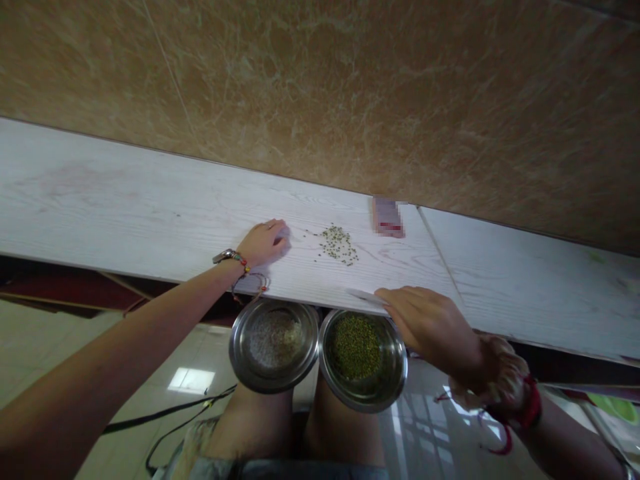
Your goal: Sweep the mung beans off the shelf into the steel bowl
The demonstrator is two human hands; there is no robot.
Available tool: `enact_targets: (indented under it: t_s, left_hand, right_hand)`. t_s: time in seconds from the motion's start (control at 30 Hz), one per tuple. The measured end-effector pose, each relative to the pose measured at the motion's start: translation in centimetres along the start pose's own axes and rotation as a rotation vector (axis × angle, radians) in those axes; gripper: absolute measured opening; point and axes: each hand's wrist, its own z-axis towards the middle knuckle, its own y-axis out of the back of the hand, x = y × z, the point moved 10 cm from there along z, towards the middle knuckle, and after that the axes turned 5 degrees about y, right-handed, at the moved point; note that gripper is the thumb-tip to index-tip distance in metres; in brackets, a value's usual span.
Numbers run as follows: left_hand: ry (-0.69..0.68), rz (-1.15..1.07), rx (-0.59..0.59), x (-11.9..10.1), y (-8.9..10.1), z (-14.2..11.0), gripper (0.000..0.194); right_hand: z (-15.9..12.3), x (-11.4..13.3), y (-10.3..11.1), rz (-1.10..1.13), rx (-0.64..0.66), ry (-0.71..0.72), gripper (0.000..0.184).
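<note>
My left hand (261, 242) rests on the white wooden board, thumb apart from the loosely bent fingers, with nothing seen in it. To its right lies a small scatter of green mung beans (337, 243). At the board's front edge my right hand (425, 313) grips a thin, flat, pale piece (367, 295), its kind unclear. Just below that hand, a steel bowl (400, 380) holds many green beans (356, 347). Beside it on the left, another steel bowl (240, 370) contains whitish grains (275, 340) that look like rice. Both bowls sit over my knees.
A brown marbled wall (320, 87) rises behind the narrow white board (125, 200). Against it lies a blurred-out flat packet or card (387, 217). A seam crosses the board at the right. Black straps (170, 408) hang at lower left above the tiled floor (195, 380).
</note>
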Motion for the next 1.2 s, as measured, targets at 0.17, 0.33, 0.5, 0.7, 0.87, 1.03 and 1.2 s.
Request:
enact_targets:
  t_s: [0.17,0.33,0.5,0.7,0.87,1.03,1.2]
  left_hand:
    - [0.001,-0.011,-0.009,0.0,0.1,0.0,0.043]
    - [0.014,0.005,0.014,-0.1,0.1,-0.1,0.044]
    - [0.024,0.023,0.009,-0.3,0.2,-0.1,0.043]
    - [0.023,0.029,0.007,-0.2,0.1,-0.2,0.044]
    - [0.001,0.001,-0.009,-0.1,0.1,-0.2,0.044]
    - [0.006,0.003,-0.018,0.0,0.1,-0.1,0.043]
    - [0.018,0.01,0.001,-0.1,0.1,-0.2,0.045]
  right_hand:
    - [0.1,1.6,1.6,0.096,-0.013,0.028,0.031]
    - [0.9,-1.0,2.1,-0.01,-0.091,-0.02,0.026]
    - [2.0,-4.3,-0.4,-0.166,-0.087,-0.049,0.029]
    - [2.3,-5.6,-2.7,-0.223,-0.095,-0.05,0.032]
    - [1.8,-4.9,-2.7,-0.168,-0.084,-0.017,0.03]
    - [0.4,-3.3,-1.3,-0.151,-0.132,0.046,0.028]
    - [-0.9,-2.1,0.2,-0.109,-0.157,0.089,0.028]
